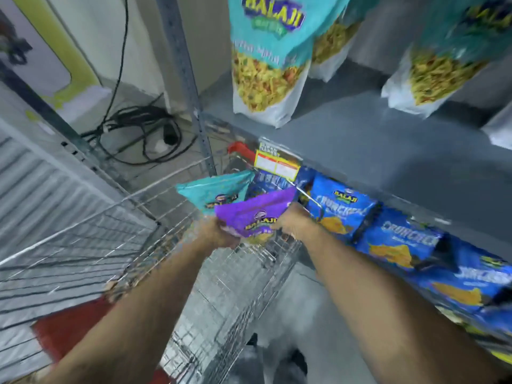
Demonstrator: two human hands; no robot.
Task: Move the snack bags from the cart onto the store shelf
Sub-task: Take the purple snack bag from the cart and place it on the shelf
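Observation:
A purple snack bag is held over the wire cart, with my left hand gripping its left lower edge and my right hand gripping its right side. Just behind it a teal snack bag pokes up from the cart, and my left hand may touch it too. A dark blue bag with a yellow label lies further back in the cart. The grey store shelf on the right carries upright teal snack bags.
Blue chip bags line the lower shelf along the right. A metal shelf upright stands behind the cart. Black cables lie on the floor at the back. The cart's red part shows at the lower left.

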